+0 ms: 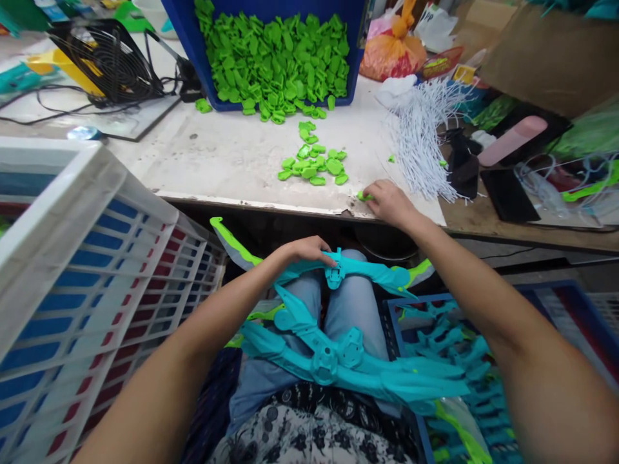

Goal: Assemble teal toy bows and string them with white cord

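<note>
Wrapped round the middle of a turquoise plastic toy bow [372,269] is my left hand [312,252]; the bow lies across my knees and has lime-green tips. At the table's front edge, my right hand [387,203] pinches a small green plastic piece [362,196] between thumb and fingertips. Several more turquoise bow parts [309,354] rest on my lap, nearer my body. Just left of my right hand, a loose group of small green pieces [312,166] lies on the white tabletop [232,154].
A blue bin [191,48] tipped toward me holds many green pieces. White ties [420,142] lie at the right, near a phone [510,195]. A white crate [111,193] stands left, a blue crate [394,316] of turquoise parts right. A black fan [109,61] sits back left.
</note>
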Available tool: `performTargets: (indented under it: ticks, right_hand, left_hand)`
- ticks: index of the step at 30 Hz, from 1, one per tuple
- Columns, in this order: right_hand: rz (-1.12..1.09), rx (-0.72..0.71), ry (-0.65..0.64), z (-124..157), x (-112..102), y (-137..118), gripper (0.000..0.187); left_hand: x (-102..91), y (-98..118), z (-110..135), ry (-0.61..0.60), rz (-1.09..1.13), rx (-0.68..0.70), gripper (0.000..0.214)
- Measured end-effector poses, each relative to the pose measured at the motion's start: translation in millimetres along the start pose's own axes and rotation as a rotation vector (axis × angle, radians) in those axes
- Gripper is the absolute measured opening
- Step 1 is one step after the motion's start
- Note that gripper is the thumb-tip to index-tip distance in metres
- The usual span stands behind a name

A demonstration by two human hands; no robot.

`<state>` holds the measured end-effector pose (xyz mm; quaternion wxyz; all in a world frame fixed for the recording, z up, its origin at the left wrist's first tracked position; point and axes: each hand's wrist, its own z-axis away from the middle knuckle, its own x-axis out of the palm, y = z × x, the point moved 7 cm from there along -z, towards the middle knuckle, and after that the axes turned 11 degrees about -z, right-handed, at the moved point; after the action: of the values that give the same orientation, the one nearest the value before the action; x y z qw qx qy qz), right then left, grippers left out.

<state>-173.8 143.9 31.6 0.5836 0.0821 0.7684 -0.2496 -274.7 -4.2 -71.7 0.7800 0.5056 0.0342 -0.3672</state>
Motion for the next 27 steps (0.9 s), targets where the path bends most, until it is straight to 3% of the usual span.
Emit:
performTargets:
  ticks: [4, 9, 12, 15, 18, 23, 27]
  right_hand:
    - [0.044, 0.094, 0.060, 5, 3, -12, 0.022]
    - [-0.176, -0.143, -0.066, 0, 2, -17, 0.018]
    - [-0.239, -0.152, -0.156, -6, 5, -4, 0.017]
    - [-0.265, -0.072, -0.047, 0, 0, -3, 0.019]
    - [-0.382, -0.025, 0.117, 30, -3, -28, 0.027]
    - [-0.539, -0.136, 0.061, 98, 40, -95, 0.022]
    - [-0.508, -0.093, 0.125, 121, 67, -104, 0.024]
  left_hand:
    - [-1.7, 4, -1, 0.039, -0.004, 0.021, 0.035]
    - [-5.0, 9, -1, 0.054, -0.012, 0.018, 0.032]
    - [-6.9, 6, -2, 0.049, 0.017, -0.017, 0.031]
    - [-4.1, 1, -5, 0.013, 0.111, -0.063, 0.033]
    - [1.6, -3, -6, -0.029, 0.217, -0.088, 0.034]
    - [7.1, 1, -7, -0.044, 0.274, -0.060, 0.036]
    - [10.4, 0, -10, -0.051, 0.273, -0.014, 0.041]
